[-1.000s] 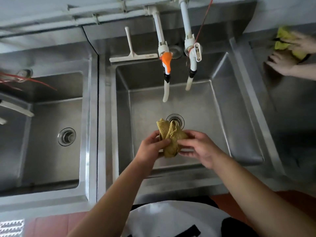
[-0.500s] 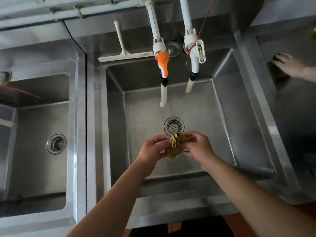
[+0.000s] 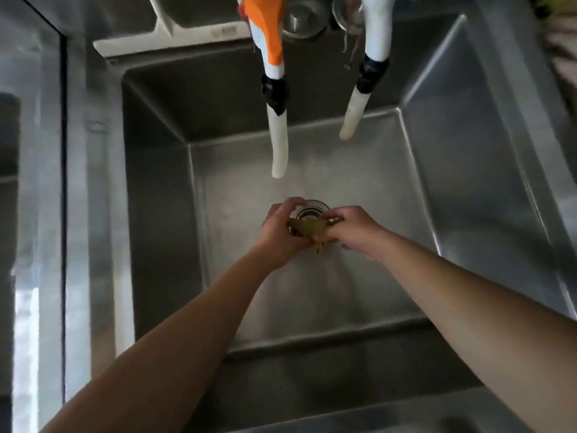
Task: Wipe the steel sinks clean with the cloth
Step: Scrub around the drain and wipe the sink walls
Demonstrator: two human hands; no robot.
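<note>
Both hands, left (image 3: 278, 232) and right (image 3: 352, 231), are gripping the bunched cloth (image 3: 307, 228) with curled fingers, just above the drain (image 3: 310, 210) in the sink (image 3: 468, 151). Wringing there, a loose corner could be slipping into the drain.

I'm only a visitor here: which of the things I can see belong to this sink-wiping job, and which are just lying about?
Part of the job:
- cloth, bunched up and gripped between the left hand and the right hand
- steel sink, the hands held over its drain

Just lying about:
- squeegee behind the sink
- two hoses, orange-handled and plain white
</note>
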